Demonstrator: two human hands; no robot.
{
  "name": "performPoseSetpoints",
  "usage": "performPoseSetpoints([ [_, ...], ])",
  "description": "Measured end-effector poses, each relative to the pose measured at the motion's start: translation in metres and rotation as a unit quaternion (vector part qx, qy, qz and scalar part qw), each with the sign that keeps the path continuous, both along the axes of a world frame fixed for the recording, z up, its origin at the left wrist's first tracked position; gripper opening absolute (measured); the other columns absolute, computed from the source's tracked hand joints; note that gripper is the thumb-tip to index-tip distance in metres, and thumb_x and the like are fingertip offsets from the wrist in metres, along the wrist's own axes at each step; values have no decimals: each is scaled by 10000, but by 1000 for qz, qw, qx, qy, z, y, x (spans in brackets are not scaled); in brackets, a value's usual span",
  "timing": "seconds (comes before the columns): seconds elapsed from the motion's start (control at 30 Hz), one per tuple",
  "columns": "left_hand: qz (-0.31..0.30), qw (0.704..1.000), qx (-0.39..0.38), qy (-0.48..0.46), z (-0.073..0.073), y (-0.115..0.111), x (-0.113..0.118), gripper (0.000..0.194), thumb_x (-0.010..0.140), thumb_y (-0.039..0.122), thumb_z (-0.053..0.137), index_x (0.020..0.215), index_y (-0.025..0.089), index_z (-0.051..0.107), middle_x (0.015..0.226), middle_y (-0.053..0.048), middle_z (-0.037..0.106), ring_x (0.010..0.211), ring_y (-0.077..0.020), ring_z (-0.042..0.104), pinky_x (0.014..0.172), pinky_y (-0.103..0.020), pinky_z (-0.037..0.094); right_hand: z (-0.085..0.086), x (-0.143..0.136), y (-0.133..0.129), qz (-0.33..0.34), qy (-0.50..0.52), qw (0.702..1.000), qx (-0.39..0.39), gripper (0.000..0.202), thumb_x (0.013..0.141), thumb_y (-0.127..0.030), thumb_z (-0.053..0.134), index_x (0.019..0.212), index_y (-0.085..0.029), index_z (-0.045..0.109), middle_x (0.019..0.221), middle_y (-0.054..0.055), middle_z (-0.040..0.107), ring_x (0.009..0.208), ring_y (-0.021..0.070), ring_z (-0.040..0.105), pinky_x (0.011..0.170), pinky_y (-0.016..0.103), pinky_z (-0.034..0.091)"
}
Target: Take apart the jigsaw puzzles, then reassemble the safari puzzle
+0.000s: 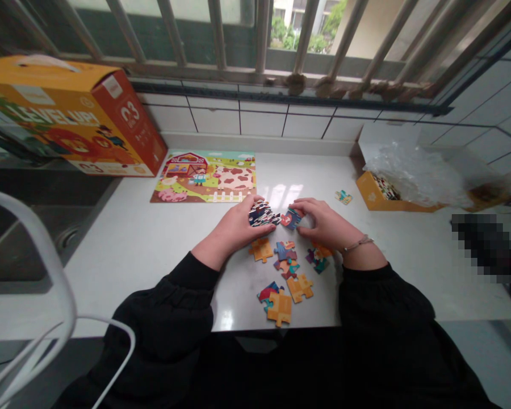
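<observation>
My left hand (234,227) is closed around a thick stack of puzzle pieces (262,215), with the edges of the pieces facing up. Close beside it, my right hand (319,221) grips one or more dark blue and red puzzle pieces (290,218) between thumb and fingers; how many is hidden. Loose puzzle pieces lie below the hands on the white countertop (153,272): an orange piece (260,250), some multicoloured pieces (286,258), another orange one (300,288), and an orange piece (280,307) overlapping a red and blue one. More pieces (318,258) lie under my right wrist.
A farm picture board (208,176) lies behind my left hand, beside a large orange box (68,119). At the right sits an open box (378,190) with puzzle pieces and clear plastic. A single piece (343,196) lies near it. A white curved stand (59,272) rises at left.
</observation>
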State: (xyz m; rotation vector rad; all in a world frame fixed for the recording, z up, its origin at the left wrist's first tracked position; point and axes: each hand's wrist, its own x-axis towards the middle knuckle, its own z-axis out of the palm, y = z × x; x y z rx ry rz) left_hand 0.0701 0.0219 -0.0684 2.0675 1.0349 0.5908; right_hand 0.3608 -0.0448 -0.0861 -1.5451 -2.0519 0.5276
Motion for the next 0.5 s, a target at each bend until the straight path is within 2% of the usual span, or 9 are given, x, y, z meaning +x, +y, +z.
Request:
performPoseSetpoints([
  [0.17, 3, 1000, 3, 0, 0, -1, 0, 602, 850, 420, 913, 1341, 279, 595, 1288, -85, 758, 1160, -311, 743, 1023, -488, 572, 9, -6, 1, -34, 3, 999, 8, 340, 857, -182, 778, 1172, -306, 811, 1224, 75, 803, 1195, 321, 716, 1123, 525, 533],
  [0.27, 1, 1000, 1, -1, 1, -1, 0, 602, 850, 416, 913, 1344, 276, 598, 1299, -90, 759, 1168, -313, 743, 1026, -487, 572, 17, -9, -2, -92, 10, 996, 13, 135, 959, -286, 727, 1059, -282, 817, 1061, 66, 823, 997, 279, 732, 956, 451, 557],
  [0.37, -2, 1000, -2, -2, 1, -1, 0, 600, 849, 417, 913, 1341, 272, 600, 1308, -93, 760, 1177, -316, 744, 1031, -491, 572, 24, -12, -5, -159, 57, 986, -4, 205, 1009, -411, 681, 957, -249, 795, 837, 43, 779, 757, 219, 663, 759, 378, 511],
  [0.5, 3, 1000, -6, -4, 0, 1, 0, 635, 836, 442, 928, 1355, 268, 606, 1317, -98, 763, 1181, -322, 748, 1038, -496, 575, 25, -17, -5, -195, 194, 957, -91, 345, 978, -554, 698, 924, -221, 771, 683, 10, 677, 578, 159, 513, 569, 310, 390],
])
